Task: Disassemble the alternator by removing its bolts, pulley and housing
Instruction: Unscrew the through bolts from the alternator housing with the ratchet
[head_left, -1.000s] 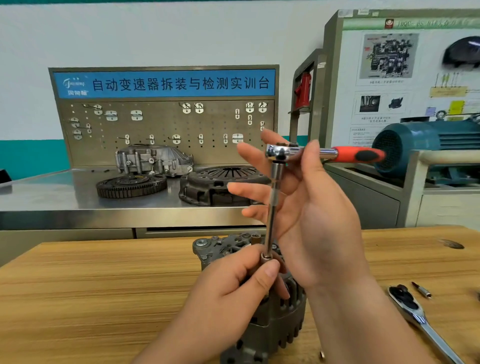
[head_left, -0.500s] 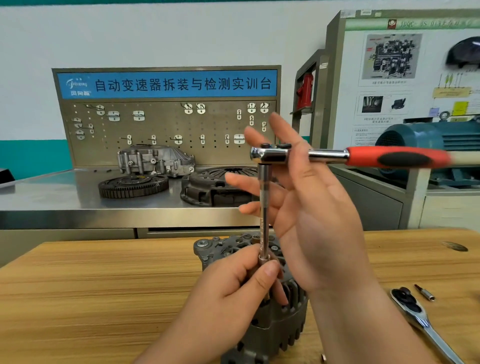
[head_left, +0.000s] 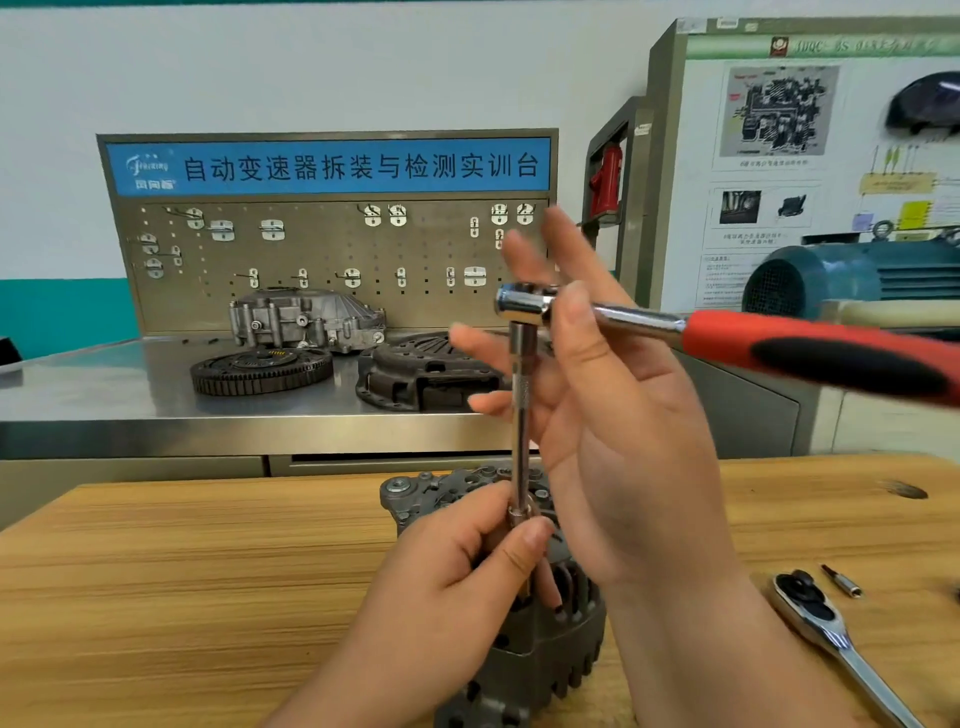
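Grey cast alternator (head_left: 530, 670); atop it, left hand (head_left: 457, 582) pinches steel socket (head_left: 519, 512); right hand (head_left: 613, 426) splayed, thumb on red-handled ratchet (head_left: 727, 340). Loose hold: slip risk.

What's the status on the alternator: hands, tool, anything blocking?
Left hand pinches extension base at alternator. Right hand open, thumb against ratchet. Alternator stands on table, housing on. Nothing blocking; spare ratchet lies right.

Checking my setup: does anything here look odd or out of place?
Nothing spilled or damaged. One oddity: the red ratchet handle juts right unheld; the right hand touches only the ratchet head, while the left hand grips the extension bar above the alternator.
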